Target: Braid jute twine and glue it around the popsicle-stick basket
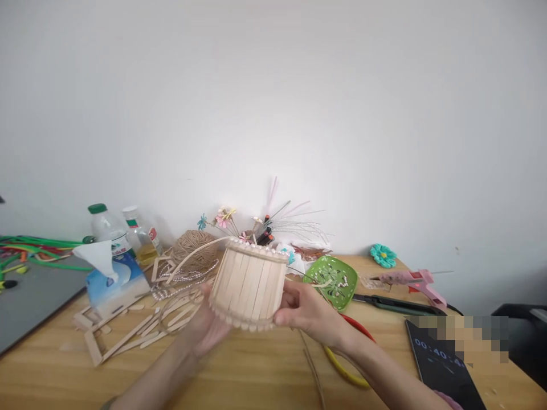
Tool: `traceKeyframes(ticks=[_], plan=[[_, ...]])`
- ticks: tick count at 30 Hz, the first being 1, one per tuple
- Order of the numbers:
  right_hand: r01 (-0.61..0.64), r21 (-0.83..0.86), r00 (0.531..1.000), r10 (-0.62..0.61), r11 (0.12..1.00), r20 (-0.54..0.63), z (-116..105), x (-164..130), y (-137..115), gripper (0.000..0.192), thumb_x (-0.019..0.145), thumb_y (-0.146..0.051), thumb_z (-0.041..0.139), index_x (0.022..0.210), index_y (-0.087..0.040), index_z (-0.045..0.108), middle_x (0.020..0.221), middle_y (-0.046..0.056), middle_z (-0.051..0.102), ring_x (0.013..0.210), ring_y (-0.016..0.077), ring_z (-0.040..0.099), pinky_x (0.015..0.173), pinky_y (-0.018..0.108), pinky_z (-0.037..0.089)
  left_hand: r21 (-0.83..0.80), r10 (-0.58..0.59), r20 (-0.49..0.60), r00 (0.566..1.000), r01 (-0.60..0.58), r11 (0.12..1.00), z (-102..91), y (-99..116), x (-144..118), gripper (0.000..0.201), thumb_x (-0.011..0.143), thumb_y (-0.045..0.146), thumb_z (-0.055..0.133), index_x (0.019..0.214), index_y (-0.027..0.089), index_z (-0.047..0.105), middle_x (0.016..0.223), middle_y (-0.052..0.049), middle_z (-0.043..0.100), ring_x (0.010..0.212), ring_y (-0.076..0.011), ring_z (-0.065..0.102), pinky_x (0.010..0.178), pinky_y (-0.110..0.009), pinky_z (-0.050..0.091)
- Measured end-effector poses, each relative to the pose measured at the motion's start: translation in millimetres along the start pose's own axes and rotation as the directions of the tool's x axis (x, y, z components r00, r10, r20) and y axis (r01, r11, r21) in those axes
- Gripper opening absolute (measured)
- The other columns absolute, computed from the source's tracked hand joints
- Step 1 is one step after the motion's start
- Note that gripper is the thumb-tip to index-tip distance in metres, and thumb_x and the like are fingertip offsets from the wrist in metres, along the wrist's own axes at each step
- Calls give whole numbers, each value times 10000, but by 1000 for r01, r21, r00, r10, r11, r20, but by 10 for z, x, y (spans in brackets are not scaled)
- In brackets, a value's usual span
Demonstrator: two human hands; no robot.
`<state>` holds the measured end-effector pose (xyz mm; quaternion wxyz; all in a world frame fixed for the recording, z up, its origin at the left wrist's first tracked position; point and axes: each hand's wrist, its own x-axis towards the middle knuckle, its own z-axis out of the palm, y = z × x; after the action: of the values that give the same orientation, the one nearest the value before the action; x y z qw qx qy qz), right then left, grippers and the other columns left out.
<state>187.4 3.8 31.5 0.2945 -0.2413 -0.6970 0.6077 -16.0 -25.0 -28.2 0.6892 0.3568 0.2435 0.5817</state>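
Observation:
I hold a small round basket made of upright popsicle sticks (pixel 248 283) above the wooden table (pixel 256 376), in the middle of the view. Its rim carries a row of white beads. My left hand (pixel 208 328) cups its lower left side from beneath. My right hand (pixel 304 310) grips its right side with thumb and fingers. A thin curved handle strip arcs from the basket's top toward the left.
Loose popsicle sticks and frames (pixel 128 330) lie left, by a tissue box (pixel 114 282), two bottles (pixel 109 228) and a twine ball (pixel 193 249). A green bead dish (pixel 333 273), pink glue gun (pixel 412 280), pliers with red and yellow handles (pixel 342 364) and a dark phone (pixel 444 364) lie right.

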Motion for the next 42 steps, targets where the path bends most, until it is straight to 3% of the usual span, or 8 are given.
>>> traceKeyframes(ticks=[3, 5, 8, 16, 22, 26, 34, 42], plan=[[15, -23, 990, -18, 1000, -137, -23, 51, 100, 573, 593, -597, 679, 896, -112, 638, 593, -20, 486, 538, 88, 332, 477, 208, 253, -30, 44, -92, 995, -47, 998, 185, 62, 149, 564, 787, 574, 490, 1175, 171, 564, 1201, -120, 615, 1192, -304, 481, 973, -438, 404], [-9, -55, 977, -3, 998, -215, -37, 96, 173, 585, 584, -614, 669, 869, -104, 647, 560, -23, 473, 528, 93, 345, 484, 216, 275, 2, 103, -246, 964, -105, 994, 241, 59, 241, 484, 801, 505, 526, 1139, 162, 571, 1237, -127, 587, 1166, -285, 509, 944, -405, 437], [-28, -89, 955, 0, 996, -297, -54, 153, 253, 579, 616, -606, 648, 904, -104, 646, 516, -42, 428, 504, 88, 314, 478, 219, 261, 0, 151, -341, 928, -161, 987, 264, 5, 332, 417, 810, 468, 539, 1107, 177, 569, 1301, -107, 535, 1175, -242, 504, 952, -343, 433], [-35, -131, 923, -19, 991, -385, -119, 263, 324, 610, 666, -617, 596, 947, -78, 637, 477, -64, 352, 465, 79, 262, 458, 221, 200, -38, 184, -277, 943, -201, 979, 332, -156, 342, 600, 711, 701, 436, 1112, 261, 506, 1414, -80, 386, 1264, -312, 386, 1001, -478, 350], [-19, -155, 916, -45, 988, -399, -65, 289, 333, 579, 673, -613, 593, 960, -112, 627, 467, -53, 389, 462, 94, 288, 452, 225, 237, 35, 289, -211, 934, -288, 957, 395, -246, 359, 701, 567, 363, 798, 1137, 311, 394, 1462, -79, 271, 1282, -309, 351, 971, -475, 382], [-23, -172, 912, -50, 985, -408, -8, 258, 302, 555, 664, -590, 620, 934, -106, 602, 470, -69, 352, 463, 79, 236, 442, 214, 188, 72, 335, -207, 919, -327, 942, 449, -259, 383, 764, 573, 242, 800, 1177, 287, 335, 1380, -108, 392, 1251, -275, 401, 1004, -451, 350], [-42, -140, 904, -22, 989, -428, 53, 247, 241, 553, 670, -546, 649, 982, -96, 570, 494, -92, 237, 484, 70, 179, 454, 217, 119, 98, 357, -268, 895, -343, 934, 530, -214, 346, 787, 547, 239, 806, 1153, 265, 304, 1249, -119, 521, 1196, -273, 463, 966, -426, 385], [-81, -116, 915, 28, 990, -403, 60, 248, 249, 643, 628, -590, 665, 1051, -117, 566, 457, -93, 307, 451, 71, 201, 443, 209, 166, 126, 372, -283, 884, -350, 928, 472, -205, 356, 841, 512, 248, 823, 1169, 262, 298, 1274, -122, 483, 1191, -270, 463, 958, -378, 389]])
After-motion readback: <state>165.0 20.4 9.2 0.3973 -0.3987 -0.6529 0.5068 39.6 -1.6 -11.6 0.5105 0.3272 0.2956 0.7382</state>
